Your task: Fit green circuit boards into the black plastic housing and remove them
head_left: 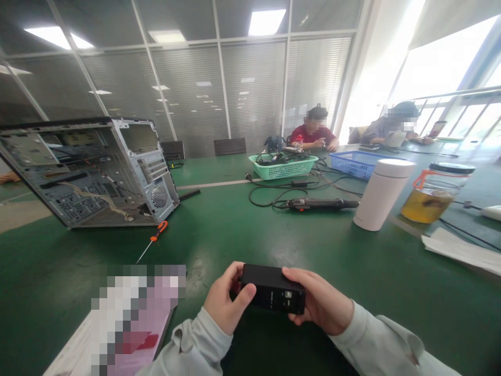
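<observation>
Between my two hands is a small black rectangular box-shaped device (270, 290), held just above the green table, with small pale markings and a light-coloured port or label on the side facing me. My left hand (229, 300) is closed on its left end, thumb on the near face. On its right end, my right hand (323, 297) grips with the thumb along the top and fingers underneath. What kind of device it is, I cannot make out. A screwdriver (154, 238) with an orange and black handle lies on the table to the left, beyond my left hand.
An open computer case (156, 201) stands at the left. Papers or a booklet (136, 350) lie near left. Farther off are a green basket (279, 169) of cables, a blue basket (352, 162), and a black corded tool (321, 204). A white tumbler (381, 196) and jar (430, 201) stand right. Two people sit opposite.
</observation>
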`<move>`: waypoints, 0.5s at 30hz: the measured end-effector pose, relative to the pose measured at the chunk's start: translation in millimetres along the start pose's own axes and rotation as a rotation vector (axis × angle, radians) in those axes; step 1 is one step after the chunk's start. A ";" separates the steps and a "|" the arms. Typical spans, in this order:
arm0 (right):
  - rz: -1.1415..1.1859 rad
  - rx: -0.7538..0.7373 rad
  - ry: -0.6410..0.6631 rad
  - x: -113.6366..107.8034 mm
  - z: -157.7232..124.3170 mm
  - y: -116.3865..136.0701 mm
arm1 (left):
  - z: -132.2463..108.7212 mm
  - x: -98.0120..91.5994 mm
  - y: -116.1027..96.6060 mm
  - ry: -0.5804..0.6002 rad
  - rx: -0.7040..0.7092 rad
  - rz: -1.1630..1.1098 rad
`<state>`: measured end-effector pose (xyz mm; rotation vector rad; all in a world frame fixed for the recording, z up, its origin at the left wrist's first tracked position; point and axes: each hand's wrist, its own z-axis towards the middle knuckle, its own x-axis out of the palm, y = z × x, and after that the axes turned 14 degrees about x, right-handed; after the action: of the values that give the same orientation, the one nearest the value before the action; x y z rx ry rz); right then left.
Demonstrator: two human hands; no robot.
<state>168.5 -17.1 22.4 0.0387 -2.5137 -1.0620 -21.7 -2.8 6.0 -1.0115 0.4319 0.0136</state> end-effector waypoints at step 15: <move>0.213 0.258 0.111 4.1 -5.6 3.6 | 3.8 -1.1 2.7 -0.030 -0.130 -0.047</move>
<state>167.4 -19.0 29.9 -0.0924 -2.4721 -0.6320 -21.9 2.0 6.0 -1.1475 0.3837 0.0150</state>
